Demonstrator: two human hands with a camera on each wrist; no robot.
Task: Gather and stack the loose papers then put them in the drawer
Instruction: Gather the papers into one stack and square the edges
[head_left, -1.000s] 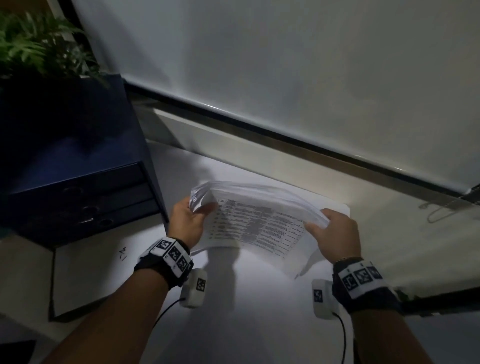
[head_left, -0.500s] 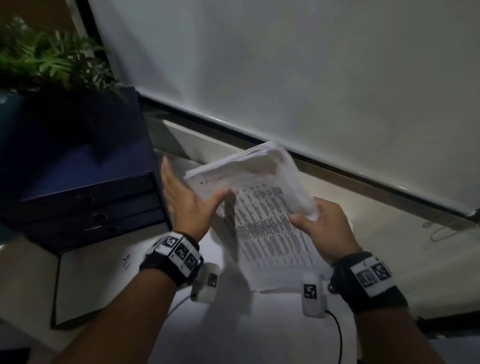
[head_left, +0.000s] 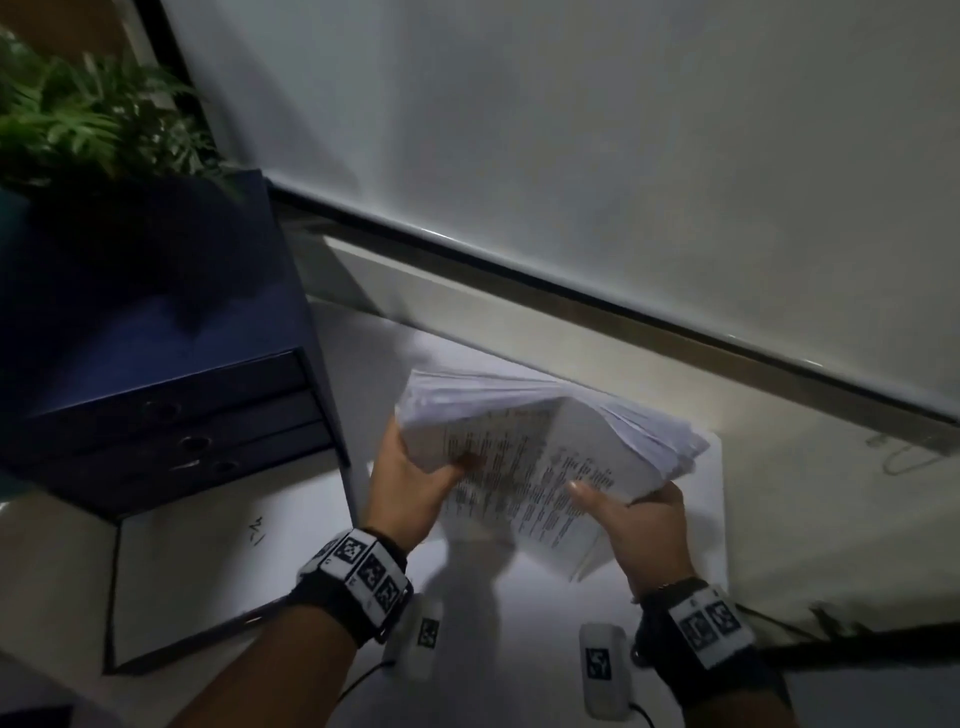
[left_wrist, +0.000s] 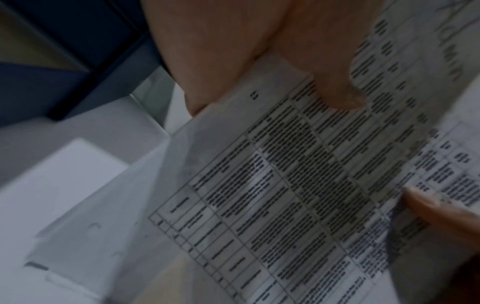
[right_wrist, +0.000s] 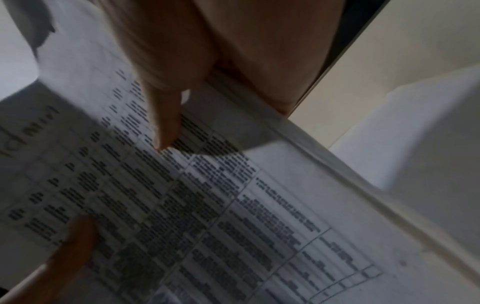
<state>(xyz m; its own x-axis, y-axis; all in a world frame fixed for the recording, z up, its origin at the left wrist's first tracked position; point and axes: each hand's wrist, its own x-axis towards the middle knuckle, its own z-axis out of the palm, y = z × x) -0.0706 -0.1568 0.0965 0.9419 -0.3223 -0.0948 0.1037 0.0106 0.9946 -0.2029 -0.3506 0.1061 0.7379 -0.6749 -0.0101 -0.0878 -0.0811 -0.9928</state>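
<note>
A thick stack of printed papers (head_left: 524, 457) is held above the white desk, its far edge fanned and bent. My left hand (head_left: 415, 478) grips the stack's left side, thumb on the printed top sheet. My right hand (head_left: 628, 514) grips the right side, thumb on top and fingers underneath. The left wrist view shows the printed sheet (left_wrist: 298, 185) close up under my left thumb (left_wrist: 330, 82). The right wrist view shows the same stack (right_wrist: 207, 205) with my right thumb (right_wrist: 166, 123) pressed on it. The dark blue drawer unit (head_left: 171, 395) stands to the left with all three drawers closed.
A white sheet or folder (head_left: 218, 566) lies on the desk in front of the drawer unit. A green plant (head_left: 88, 119) stands behind the unit. A white wall (head_left: 623, 156) rises behind the desk, with a pale ledge (head_left: 519, 332) at its foot.
The stack went from lying bowed between my hands, to standing on edge, and now tilts back down, fanned. Both hands kept hold and shifted slightly right.
</note>
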